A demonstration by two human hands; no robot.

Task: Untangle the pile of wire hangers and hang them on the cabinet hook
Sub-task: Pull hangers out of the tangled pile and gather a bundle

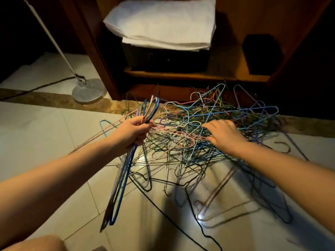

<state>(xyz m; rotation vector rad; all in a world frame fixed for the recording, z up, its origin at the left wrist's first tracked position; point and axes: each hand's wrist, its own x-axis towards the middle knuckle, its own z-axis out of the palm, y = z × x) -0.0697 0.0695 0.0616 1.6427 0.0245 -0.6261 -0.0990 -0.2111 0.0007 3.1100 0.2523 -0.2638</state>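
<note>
1. On the tiled floor (pixel 45 127), just in front of the wooden cabinet (pixel 107 66), a tangled pile of wire hangers (pixel 181 140) is spread. Blue, pink, green, purple and dark wires are crossed through each other.
2. A bundle of hangers (pixel 121 178) is held apart at the left edge of the pile, with the hooks upward and the long sides pointing down toward the camera.
3. This bundle is grasped by the left hand (pixel 132 131), whose fingers are curled tightly round the necks.
4. The right hand (pixel 224 133) is laid on top of the pile, palm down. Its fingers are stretched and released, and no wire is seen enclosed by them.
5. A black cable (pixel 190 203) is laid over the floor at the near side of the pile.
6. Inside the cabinet, a folded white cloth (pixel 163 24) is placed on a dark box (pixel 163 58).
7. To the left of the cabinet, the round base of a lamp stand (pixel 89 90) is seen.
</note>
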